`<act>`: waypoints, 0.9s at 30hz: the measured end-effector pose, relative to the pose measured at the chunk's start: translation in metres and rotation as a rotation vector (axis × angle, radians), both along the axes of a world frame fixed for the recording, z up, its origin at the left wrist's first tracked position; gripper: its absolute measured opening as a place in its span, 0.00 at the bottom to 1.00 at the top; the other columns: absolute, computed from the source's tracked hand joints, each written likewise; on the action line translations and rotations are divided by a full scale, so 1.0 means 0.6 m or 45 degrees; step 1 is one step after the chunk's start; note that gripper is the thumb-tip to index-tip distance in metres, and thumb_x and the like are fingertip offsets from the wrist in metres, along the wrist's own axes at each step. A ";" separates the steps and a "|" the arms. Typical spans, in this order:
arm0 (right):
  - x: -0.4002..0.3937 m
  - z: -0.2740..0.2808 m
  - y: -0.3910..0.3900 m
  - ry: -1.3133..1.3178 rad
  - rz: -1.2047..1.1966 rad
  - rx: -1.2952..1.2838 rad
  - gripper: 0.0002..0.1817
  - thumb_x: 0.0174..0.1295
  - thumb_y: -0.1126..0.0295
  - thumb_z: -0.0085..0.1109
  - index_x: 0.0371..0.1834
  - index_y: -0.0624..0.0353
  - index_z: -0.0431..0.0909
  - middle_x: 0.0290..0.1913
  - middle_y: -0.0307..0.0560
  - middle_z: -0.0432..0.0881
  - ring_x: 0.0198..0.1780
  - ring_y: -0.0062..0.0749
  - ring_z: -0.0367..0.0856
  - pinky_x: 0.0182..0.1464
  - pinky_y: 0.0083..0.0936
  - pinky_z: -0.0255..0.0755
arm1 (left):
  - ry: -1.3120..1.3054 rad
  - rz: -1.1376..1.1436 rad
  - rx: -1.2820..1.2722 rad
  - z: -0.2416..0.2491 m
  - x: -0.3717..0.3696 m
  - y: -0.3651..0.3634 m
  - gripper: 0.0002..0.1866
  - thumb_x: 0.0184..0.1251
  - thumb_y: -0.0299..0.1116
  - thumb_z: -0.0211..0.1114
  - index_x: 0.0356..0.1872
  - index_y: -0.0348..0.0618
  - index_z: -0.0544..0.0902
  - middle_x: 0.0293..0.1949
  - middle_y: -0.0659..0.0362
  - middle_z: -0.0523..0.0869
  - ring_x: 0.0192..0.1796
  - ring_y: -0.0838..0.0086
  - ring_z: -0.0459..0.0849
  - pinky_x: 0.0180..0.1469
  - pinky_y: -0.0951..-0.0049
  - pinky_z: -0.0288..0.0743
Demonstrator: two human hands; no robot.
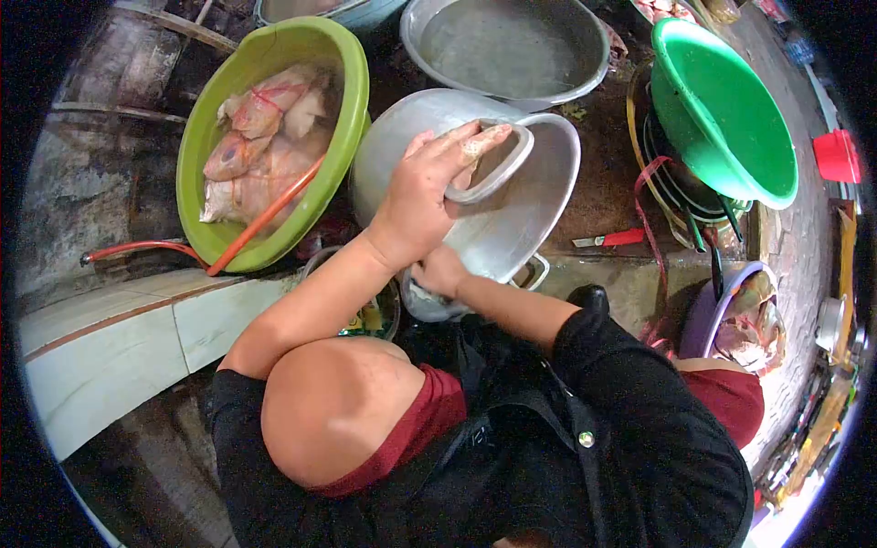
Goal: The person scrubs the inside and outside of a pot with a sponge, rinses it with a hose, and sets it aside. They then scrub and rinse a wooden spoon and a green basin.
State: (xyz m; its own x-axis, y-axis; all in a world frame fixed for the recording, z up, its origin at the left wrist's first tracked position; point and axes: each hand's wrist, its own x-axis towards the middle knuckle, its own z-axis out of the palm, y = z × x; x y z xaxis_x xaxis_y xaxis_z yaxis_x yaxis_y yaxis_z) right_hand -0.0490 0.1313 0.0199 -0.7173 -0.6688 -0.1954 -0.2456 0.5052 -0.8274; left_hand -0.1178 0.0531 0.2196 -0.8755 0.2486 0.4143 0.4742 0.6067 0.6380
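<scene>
A large grey metal pot (539,196) lies tilted, its mouth toward the right. My left hand (429,192) is at its upper handle (504,173), with the fingers bent over the loop. Lower down, my right hand (440,272) is closed by the near side of the pot, and what it grips is too hidden to name. A second handle (534,273) shows at the pot's lower rim.
A lime-green basin (356,100) with fish pieces and an orange hose (265,217) stand left. Behind the pot is a grey basin of water (512,46). A green basin (731,110), a red-handled knife (621,238) and a purple basin (699,315) are right.
</scene>
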 end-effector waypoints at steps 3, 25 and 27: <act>-0.013 -0.017 0.065 0.182 0.188 -0.206 0.21 0.49 0.62 0.57 0.48 0.55 0.74 0.41 0.60 0.79 0.46 0.54 0.78 0.53 0.44 0.70 | -0.007 0.044 -0.050 -0.004 0.003 -0.001 0.23 0.60 0.28 0.58 0.59 0.54 0.76 0.55 0.56 0.80 0.60 0.60 0.75 0.61 0.55 0.61; -0.217 -0.044 0.191 1.117 0.334 0.874 0.18 0.61 0.67 0.45 0.54 0.41 0.71 0.44 0.46 0.77 0.46 0.40 0.74 0.48 0.36 0.67 | 0.047 0.082 -0.067 -0.011 0.002 0.002 0.35 0.47 0.16 0.55 0.62 0.54 0.74 0.52 0.50 0.80 0.60 0.58 0.75 0.58 0.60 0.62; -0.186 -0.024 0.153 0.742 0.053 1.013 0.20 0.58 0.65 0.51 0.56 0.46 0.70 0.42 0.48 0.80 0.47 0.44 0.77 0.49 0.38 0.69 | 0.052 0.074 -0.057 -0.006 -0.001 0.000 0.36 0.47 0.16 0.55 0.62 0.54 0.73 0.53 0.49 0.79 0.60 0.58 0.75 0.59 0.59 0.61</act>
State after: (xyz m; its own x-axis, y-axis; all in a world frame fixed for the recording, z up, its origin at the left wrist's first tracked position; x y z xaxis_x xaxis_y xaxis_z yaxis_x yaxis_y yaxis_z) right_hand -0.1604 0.2232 0.0053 -0.8233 -0.5222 -0.2225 -0.5368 0.8437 0.0064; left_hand -0.1181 0.0528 0.2161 -0.8716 0.2167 0.4397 0.4624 0.6614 0.5906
